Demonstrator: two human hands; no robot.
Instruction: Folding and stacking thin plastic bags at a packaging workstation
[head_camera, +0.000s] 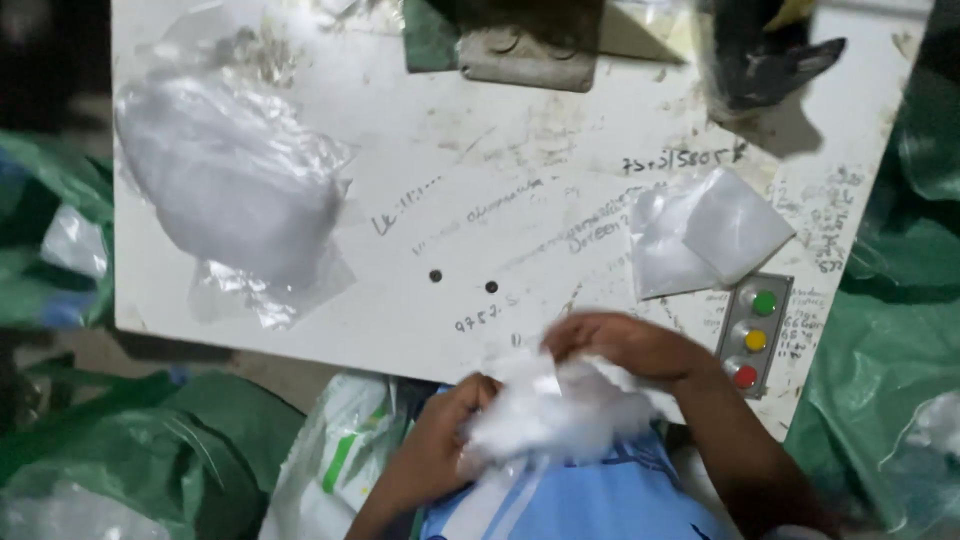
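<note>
Here, white stuffing wad (560, 415) betw both hands' fingers (590, 335), table (500, 180) edge

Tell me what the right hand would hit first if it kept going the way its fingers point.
The right hand points leftward over the white fluffy material it grips. Straight on, it would likely pass along the near edge of the scuffed white table, toward the clear plastic bag of white material; depth is unclear.

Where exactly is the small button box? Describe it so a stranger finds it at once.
Start at the white worktable and go to its near right corner. There, beside the right hand, lies a grey button box. Its green, yellow and red buttons in a row set it apart from the folded clear bags above it.
</note>
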